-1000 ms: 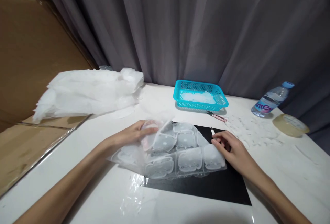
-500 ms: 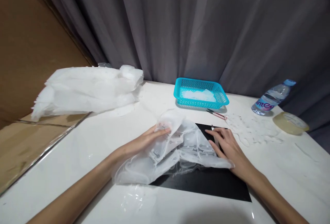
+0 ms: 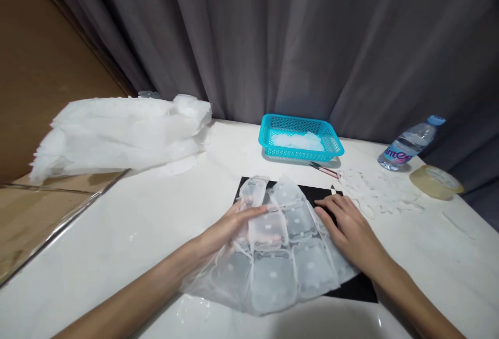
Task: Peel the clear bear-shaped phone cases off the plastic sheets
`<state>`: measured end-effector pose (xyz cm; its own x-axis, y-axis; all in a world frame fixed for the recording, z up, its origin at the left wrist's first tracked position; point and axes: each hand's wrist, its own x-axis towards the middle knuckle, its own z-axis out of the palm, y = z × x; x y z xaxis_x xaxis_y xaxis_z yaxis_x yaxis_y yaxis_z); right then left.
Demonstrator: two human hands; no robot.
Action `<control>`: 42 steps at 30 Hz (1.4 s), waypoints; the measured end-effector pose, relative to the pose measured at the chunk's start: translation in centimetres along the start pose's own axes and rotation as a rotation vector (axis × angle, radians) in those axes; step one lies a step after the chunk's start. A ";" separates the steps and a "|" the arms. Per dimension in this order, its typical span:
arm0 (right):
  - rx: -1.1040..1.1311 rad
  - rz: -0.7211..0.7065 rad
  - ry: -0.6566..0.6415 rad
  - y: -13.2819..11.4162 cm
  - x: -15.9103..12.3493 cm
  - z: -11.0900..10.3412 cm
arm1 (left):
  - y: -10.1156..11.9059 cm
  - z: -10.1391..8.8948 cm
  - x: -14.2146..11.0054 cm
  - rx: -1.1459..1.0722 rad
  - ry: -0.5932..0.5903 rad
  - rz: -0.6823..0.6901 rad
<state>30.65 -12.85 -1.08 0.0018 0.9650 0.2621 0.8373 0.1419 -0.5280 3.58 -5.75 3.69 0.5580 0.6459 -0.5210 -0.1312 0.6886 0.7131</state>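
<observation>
A translucent plastic sheet (image 3: 273,276) with several rounded, moulded panels lies spread over a black mat (image 3: 356,289) on the table. My left hand (image 3: 237,222) is closed on the sheet's left part, its thumb on top and the other fingers seen faintly through the plastic. Beside the sheet's right edge, my right hand (image 3: 349,227) is curled over the mat. A slim white tool with a dark pointed tip (image 3: 333,190) sticks out past its fingers; most of the tool is hidden by the hand.
A blue basket (image 3: 339,147) holding white pieces stands at the back, with a pinkish slender tool (image 3: 327,171) in front. White scraps (image 3: 384,193), a water bottle (image 3: 409,146) and a tape roll (image 3: 436,182) are to the right. Stacked white sheets (image 3: 120,131) lie left on cardboard (image 3: 50,201).
The crumpled, folded sheet has opened out and come down nearer to me, its panels facing up. My left hand keeps its hold; the pointed tool at my right hand has shifted slightly right.
</observation>
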 end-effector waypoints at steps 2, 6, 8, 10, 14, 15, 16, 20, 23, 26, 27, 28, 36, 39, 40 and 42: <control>0.155 0.102 -0.102 -1.2 -0.2 0.1 | 0.0 0.1 -0.3 -0.012 -0.009 -0.021; 0.495 0.291 -0.290 -2.7 -0.2 -0.7 | 0.3 0.7 -1.7 -0.012 -0.014 -0.111; 0.717 0.415 -0.372 -3.4 -0.3 -2.3 | 0.7 1.2 -2.9 -0.009 -0.041 -0.120; 0.917 0.568 -0.392 -4.3 -0.5 -4.3 | 1.2 1.7 -4.1 -0.012 -0.081 -0.110; 1.070 0.733 -0.346 -5.3 -0.9 -6.9 | 1.2 2.0 -4.8 -0.075 -0.137 -0.173; 1.081 0.744 -0.317 -5.1 -0.8 -6.8 | 1.0 1.9 -4.5 -0.088 -0.130 -0.200; 1.083 0.756 -0.276 -4.8 -0.7 -6.4 | 0.7 1.6 -3.9 -0.091 -0.105 -0.208; 0.974 0.765 -0.118 -2.4 0.1 -3.3 | -0.2 -0.6 -0.7 0.064 0.087 0.029; 0.872 0.606 -0.064 -0.4 0.5 -1.3 | 0.1 -2.1 0.9 0.326 0.109 0.254; 0.691 0.435 -0.013 1.2 0.5 -0.2 | 0.7 -2.5 1.7 0.493 0.111 0.370; 0.614 0.378 0.003 1.7 0.5 -0.1 | 0.8 -2.4 1.8 0.518 0.122 0.392; 0.539 0.322 0.018 2.0 0.5 0.0 | 0.9 -2.4 2.0 0.535 0.132 0.401; 0.198 0.080 0.005 3.1 0.9 -1.3 | 1.7 -3.6 2.7 0.629 0.272 0.447; 0.080 0.059 -0.103 3.3 0.6 -2.6 | 2.0 -4.2 2.9 0.627 0.279 0.385; 0.042 0.054 -0.121 3.4 0.7 -3.1 | 2.0 -4.3 3.0 0.616 0.276 0.370; -0.057 0.056 -0.107 3.7 1.2 -3.7 | 1.9 -4.5 3.3 0.602 0.284 0.373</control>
<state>35.76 -12.01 0.31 -0.0067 0.9895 0.1442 0.8673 0.0776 -0.4918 1.47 -0.83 1.27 0.3212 0.9166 -0.2383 0.2455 0.1624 0.9557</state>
